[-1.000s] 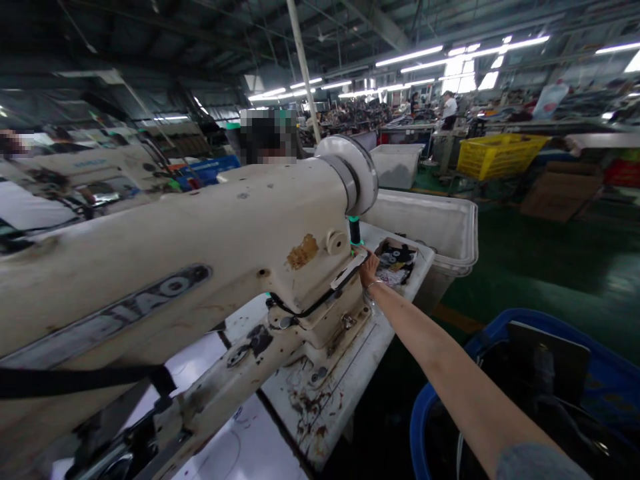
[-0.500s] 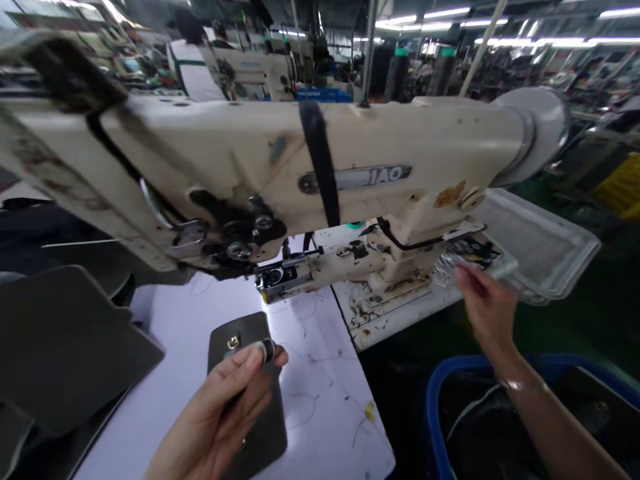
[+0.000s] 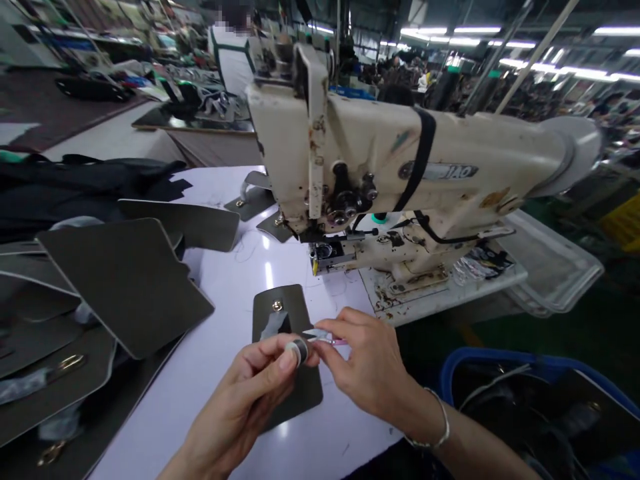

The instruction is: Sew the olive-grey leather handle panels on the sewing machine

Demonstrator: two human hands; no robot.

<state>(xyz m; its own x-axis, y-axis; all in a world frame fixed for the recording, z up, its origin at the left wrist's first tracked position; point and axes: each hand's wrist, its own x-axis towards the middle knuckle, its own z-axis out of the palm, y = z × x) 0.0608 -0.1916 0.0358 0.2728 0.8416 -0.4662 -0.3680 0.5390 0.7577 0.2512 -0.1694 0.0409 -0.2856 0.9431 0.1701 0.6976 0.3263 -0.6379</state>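
My left hand (image 3: 245, 387) pinches a small bent strip (image 3: 300, 350), dark on one face and pale along the edge, between thumb and fingers. Close against it, my right hand (image 3: 373, 363) grips small thread snips (image 3: 317, 335) with silvery blades and a pinkish handle. The blades point left at the strip; whether they touch it I cannot tell. Beneath both hands a dark grey-green panel (image 3: 306, 393) lies on the white table (image 3: 225, 373). A gold metal fitting (image 3: 277, 305) and a piece of translucent wrapping (image 3: 274, 325) show near its far end.
A cream sewing machine (image 3: 370, 147) stands beyond my hands. Stacked grey-green panels (image 3: 125, 280) with wrapped fittings fill the left. At right are a blue-rimmed bin (image 3: 450, 363) holding dark pieces and a clear plastic tray (image 3: 560, 267). A person (image 3: 233, 60) is in the background.
My right hand has come left from beside the machine base to my left hand, and the snips now show in it. The view has swung left. My left hand still holds the strip.
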